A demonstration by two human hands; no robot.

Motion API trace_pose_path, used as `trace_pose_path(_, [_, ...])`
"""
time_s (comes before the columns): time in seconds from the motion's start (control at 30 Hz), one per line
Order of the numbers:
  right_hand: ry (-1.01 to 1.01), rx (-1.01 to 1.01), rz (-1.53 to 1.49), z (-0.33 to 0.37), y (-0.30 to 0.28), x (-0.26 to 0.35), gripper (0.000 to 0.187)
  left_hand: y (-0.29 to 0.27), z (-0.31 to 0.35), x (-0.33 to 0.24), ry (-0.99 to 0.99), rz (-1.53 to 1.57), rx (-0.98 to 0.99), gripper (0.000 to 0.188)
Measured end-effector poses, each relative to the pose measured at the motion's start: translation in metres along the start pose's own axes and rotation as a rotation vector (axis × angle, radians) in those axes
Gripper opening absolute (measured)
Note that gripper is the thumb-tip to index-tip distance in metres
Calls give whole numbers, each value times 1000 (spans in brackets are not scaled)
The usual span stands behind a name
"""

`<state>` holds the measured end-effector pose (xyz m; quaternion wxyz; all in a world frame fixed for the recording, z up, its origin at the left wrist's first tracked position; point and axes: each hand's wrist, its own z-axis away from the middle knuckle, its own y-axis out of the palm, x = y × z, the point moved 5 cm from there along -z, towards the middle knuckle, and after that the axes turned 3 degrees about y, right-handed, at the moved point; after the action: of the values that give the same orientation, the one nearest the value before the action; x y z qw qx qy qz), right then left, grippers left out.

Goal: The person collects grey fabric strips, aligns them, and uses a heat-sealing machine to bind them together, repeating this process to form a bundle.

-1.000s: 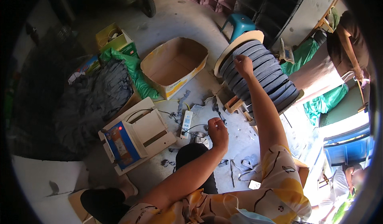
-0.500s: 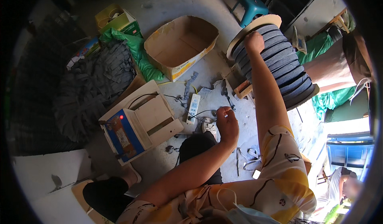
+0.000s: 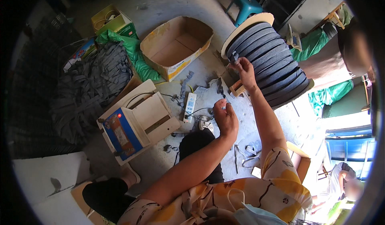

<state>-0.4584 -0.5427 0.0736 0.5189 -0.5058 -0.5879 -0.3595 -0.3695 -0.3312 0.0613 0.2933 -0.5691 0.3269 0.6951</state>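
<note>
A big reel of dark grey webbing strap (image 3: 268, 60) with cardboard end discs stands to the right. My right hand (image 3: 245, 73) is at its far left side, fingers pinched on a loose end of the strap (image 3: 234, 56) beside the cardboard disc. Over the floor in the middle, my left hand (image 3: 226, 121) has its fingers curled together; what they hold, if anything, is too small to name. Left of that hand lies a power strip (image 3: 189, 106) with a black cable plugged in. A white and blue machine (image 3: 124, 135) with a red light sits farther left.
Behind the machine lies a heap of grey strap pieces (image 3: 96, 80) by a green plastic sheet (image 3: 136, 56). An open cardboard box (image 3: 176, 66) stands ahead, with a teal stool (image 3: 245, 8) beyond the reel. Strap scraps (image 3: 248, 155) litter the floor. Another person (image 3: 341, 185) is at lower right.
My right hand has come down off the reel's upper left edge toward me and now pinches a strap end. My left hand has moved slightly, its fingers still curled.
</note>
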Motion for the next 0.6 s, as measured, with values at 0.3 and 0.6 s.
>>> trace_pose_path(0.3, [169,344,-41,70,35,76,2,14,-18,-22,-86,192,118,73])
trace_pose_path(0.6, [194,560,112,85,39,96,8,13,-29,-34,-221,440,1,37])
